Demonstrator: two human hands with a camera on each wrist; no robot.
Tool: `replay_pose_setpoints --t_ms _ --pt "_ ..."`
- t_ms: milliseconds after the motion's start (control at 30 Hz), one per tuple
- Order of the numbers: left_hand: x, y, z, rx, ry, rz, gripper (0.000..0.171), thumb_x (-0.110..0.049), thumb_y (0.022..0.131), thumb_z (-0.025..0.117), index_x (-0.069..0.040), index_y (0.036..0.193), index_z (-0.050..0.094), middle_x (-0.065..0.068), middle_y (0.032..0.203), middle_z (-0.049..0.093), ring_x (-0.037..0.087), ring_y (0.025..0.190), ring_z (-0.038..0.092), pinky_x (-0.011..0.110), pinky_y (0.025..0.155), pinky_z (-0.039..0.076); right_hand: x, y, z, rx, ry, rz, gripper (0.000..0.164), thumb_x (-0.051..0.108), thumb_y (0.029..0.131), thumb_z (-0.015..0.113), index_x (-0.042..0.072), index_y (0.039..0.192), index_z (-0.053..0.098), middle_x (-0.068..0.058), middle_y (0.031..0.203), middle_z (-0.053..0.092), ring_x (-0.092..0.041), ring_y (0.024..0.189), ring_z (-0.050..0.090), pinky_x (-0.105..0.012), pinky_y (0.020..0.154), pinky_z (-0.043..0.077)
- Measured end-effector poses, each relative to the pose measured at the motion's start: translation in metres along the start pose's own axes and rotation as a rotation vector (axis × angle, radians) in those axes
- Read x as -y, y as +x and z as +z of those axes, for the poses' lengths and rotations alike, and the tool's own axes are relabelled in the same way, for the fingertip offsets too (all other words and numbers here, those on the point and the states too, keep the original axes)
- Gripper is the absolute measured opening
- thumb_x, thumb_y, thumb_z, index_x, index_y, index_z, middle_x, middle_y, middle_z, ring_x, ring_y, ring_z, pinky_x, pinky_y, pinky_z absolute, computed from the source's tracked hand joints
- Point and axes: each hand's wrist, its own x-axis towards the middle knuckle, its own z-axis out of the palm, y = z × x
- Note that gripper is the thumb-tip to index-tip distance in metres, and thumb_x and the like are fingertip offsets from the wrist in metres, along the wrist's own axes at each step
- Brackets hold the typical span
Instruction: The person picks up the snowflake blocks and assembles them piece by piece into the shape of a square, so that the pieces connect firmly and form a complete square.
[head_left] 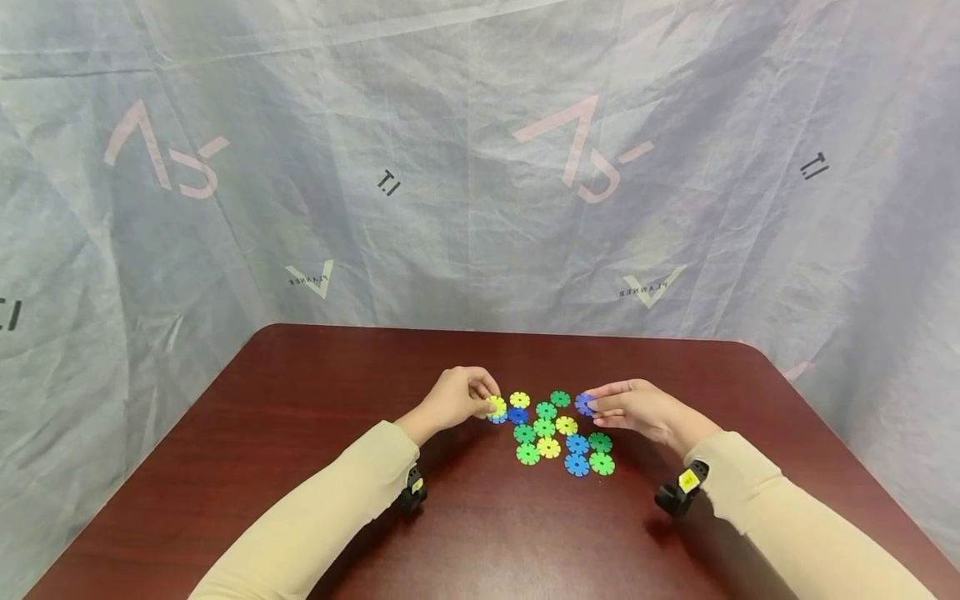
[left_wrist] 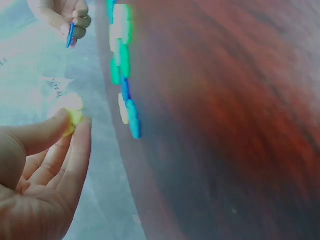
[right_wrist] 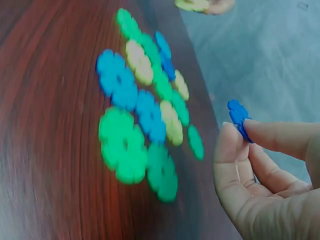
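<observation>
Left hand (head_left: 455, 398), grip pinched on a yellow disc (head_left: 497, 405) left of the disc cluster (head_left: 544, 427), right hand (head_left: 639, 408), grip pinched on a blue disc (head_left: 582, 405) at the cluster's far right, surface (head_left: 487, 533) beneath.

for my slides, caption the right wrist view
The right hand pinches a blue notched disc; green, yellow and blue discs lie on the table.
</observation>
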Motion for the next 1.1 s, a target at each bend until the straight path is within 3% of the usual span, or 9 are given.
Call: replay_pose_setpoints --t_ms 133,267,367,500,767,900,1100 --pt "-0.007 0.0 -0.002 -0.078 -0.032 0.008 0.007 -0.004 0.085 0.072 -0.005 0.091 0.068 0.008 0.082 0.067 0.027 0.075 0.069 0.042 0.073 0.059 0.008 -0.001 0.01 0.045 0.039 0.016 0.025 0.005 0.094 0.059 -0.005 0.116 0.062 -0.003 0.088 0.069 -0.017 0.083 0.068 -0.031 0.083 0.057" --pt "-0.013 -0.003 0.001 -0.144 0.03 0.021 0.005 -0.01 0.086 0.072 -0.01 0.091 0.072 0.005 0.084 0.07 0.018 0.074 0.067 0.03 0.068 0.057 0.017 -0.003 0.02 0.069 0.048 0.034 0.024 0.007 0.095 0.059 -0.005 0.116 0.06 -0.004 0.088 0.069 -0.016 0.084 0.068 -0.031 0.082 0.057" --pt "-0.017 -0.006 0.003 -0.174 0.057 0.032 0.006 -0.013 0.087 0.072 -0.011 0.092 0.074 0.004 0.085 0.072 0.019 0.075 0.067 0.023 0.064 0.053 0.024 -0.005 0.028 0.083 0.038 0.039 0.026 0.008 0.095 0.059 -0.007 0.117 0.059 -0.004 0.087 0.069 -0.014 0.082 0.068 -0.03 0.082 0.057" --pt "-0.021 -0.008 0.005 -0.188 0.044 0.047 0.008 -0.014 0.087 0.072 -0.011 0.094 0.075 0.004 0.087 0.073 0.024 0.078 0.069 0.022 0.063 0.052 0.032 -0.008 0.037 0.103 0.021 0.033 0.03 0.008 0.096 0.059 -0.01 0.119 0.057 -0.005 0.087 0.07 -0.013 0.08 0.068 -0.031 0.083 0.057" --pt "-0.025 -0.011 0.006 -0.195 0.04 0.098 0.009 -0.017 0.087 0.072 -0.013 0.094 0.076 0.002 0.085 0.073 0.017 0.072 0.066 0.022 0.061 0.052 0.044 -0.009 0.054 0.108 -0.021 0.034 0.036 0.008 0.095 0.06 -0.015 0.121 0.054 -0.005 0.086 0.07 -0.015 0.079 0.068 -0.03 0.08 0.057" --pt "-0.028 -0.013 0.01 -0.207 0.045 0.131 0.008 -0.016 0.086 0.073 -0.013 0.093 0.076 0.002 0.084 0.073 0.008 0.067 0.063 0.021 0.061 0.052 0.048 -0.005 0.061 0.098 -0.034 0.031 0.037 0.007 0.094 0.061 -0.016 0.122 0.055 -0.005 0.086 0.069 -0.015 0.079 0.068 -0.029 0.079 0.057" --pt "-0.032 -0.017 0.014 -0.239 0.04 0.17 0.008 -0.015 0.085 0.074 -0.011 0.092 0.076 0.003 0.083 0.074 0.008 0.069 0.064 0.019 0.062 0.052 0.051 -0.004 0.067 0.111 -0.05 0.018 0.033 0.005 0.093 0.062 -0.015 0.119 0.058 -0.005 0.086 0.071 -0.015 0.076 0.069 -0.028 0.078 0.058"
